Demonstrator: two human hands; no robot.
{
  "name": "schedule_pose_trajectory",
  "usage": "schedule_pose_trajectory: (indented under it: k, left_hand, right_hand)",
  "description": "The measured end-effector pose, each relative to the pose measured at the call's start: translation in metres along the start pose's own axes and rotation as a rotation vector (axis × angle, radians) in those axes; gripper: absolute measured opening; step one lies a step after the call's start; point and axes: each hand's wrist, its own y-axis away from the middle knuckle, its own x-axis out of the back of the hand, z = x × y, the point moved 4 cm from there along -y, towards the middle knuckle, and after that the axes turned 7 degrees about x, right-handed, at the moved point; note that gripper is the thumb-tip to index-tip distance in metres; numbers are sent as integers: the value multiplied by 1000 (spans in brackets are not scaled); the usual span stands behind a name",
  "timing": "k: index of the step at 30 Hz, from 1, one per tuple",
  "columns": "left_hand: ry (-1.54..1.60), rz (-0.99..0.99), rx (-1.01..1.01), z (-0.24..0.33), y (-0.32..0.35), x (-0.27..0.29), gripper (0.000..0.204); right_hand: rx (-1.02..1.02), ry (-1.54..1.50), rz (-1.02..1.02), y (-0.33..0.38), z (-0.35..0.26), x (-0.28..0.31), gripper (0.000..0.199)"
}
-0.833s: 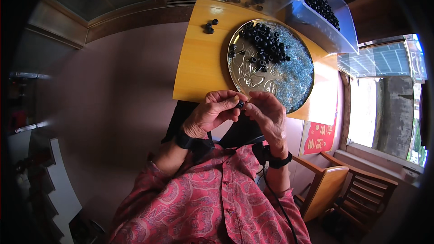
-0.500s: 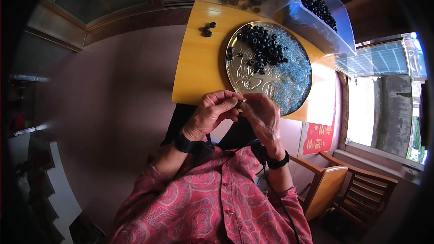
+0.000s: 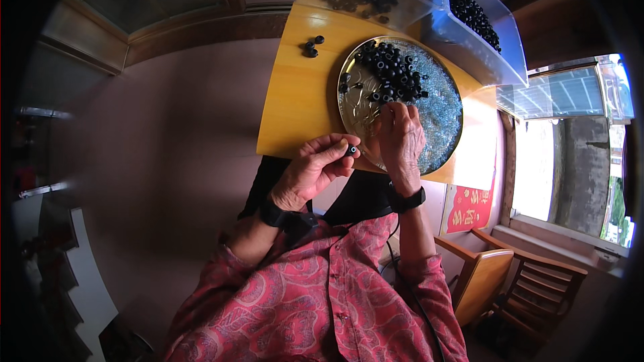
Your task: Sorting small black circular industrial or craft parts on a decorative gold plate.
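Between thumb and forefinger, my left hand (image 3: 314,169) pinches a small black round cap (image 3: 351,150), its pale ring-shaped opening showing. It is held just off the front left rim of a round gold-coloured metal tray (image 3: 360,112). My right hand (image 3: 401,141) is over the tray with its fingers bent down and drawn together; its fingertips are hidden, so whatever they hold cannot be made out. Just beyond them lies a heap of black caps (image 3: 394,70). Many tiny clear-blue pieces (image 3: 439,104) cover the tray's right side.
The tray stands on a yellow table (image 3: 288,100), with a few loose black caps (image 3: 312,47) to its left. Behind it are two translucent plastic bins (image 3: 479,53) holding black pieces. A wooden chair (image 3: 543,288) stands at the lower right, near a window (image 3: 537,161).
My right hand has left my left hand and moved forward over the tray, towards the black heap. My left hand has stayed in place, and the cap in it now shows clearly.
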Motion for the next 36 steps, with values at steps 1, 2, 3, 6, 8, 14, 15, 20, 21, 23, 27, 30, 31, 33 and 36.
schedule_pose_trajectory:
  k: [1,2,3,6,8,14,15,20,21,23,27,30,31,33,36]
  left_hand:
    - [2,-6,1,0,0,0,25]
    - [4,-11,3,0,0,0,24]
    - [5,-10,2,1,0,0,24]
    - [40,-47,4,1,-1,0,24]
    - [68,-65,-13,0,-1,2,24]
    - [54,-84,-43,1,0,-1,24]
    - [53,-84,-44,1,-1,0,24]
    - [-124,-48,-120,5,1,-4,25]
    - [-124,-45,-123,6,3,-5,25]
    - [-157,3,-150,8,5,-5,26]
    - [-170,-7,-166,10,8,-8,28]
    - [-240,-3,-157,10,7,-16,29]
    - [-288,4,-155,8,5,-19,29]
    - [-387,11,-147,6,3,-22,30]
    - [-458,29,-176,6,6,-31,31]
  right_hand:
    - [-9,27,3,0,1,-1,17]
    - [-9,27,1,0,1,-1,17]
    - [-3,23,-18,-1,1,-2,17]
    - [2,17,-26,-1,0,-4,16]
    - [0,15,-14,-1,-2,-5,16]
    - [53,30,-47,2,-2,-7,12]
    - [68,36,-60,3,-3,-9,12]
    - [113,39,-37,12,-2,-10,14]
    - [104,-9,-40,15,-1,-11,13]
    - [97,-59,-44,20,0,-8,12]
    - [-97,-776,-103,32,-4,10,13]
    - [-400,-1210,-201,42,-7,18,15]
    - [-420,-1227,-175,44,-7,20,14]
    - [-396,-1248,-144,46,-7,22,13]
    - [-448,-1302,-82,51,-14,25,13]
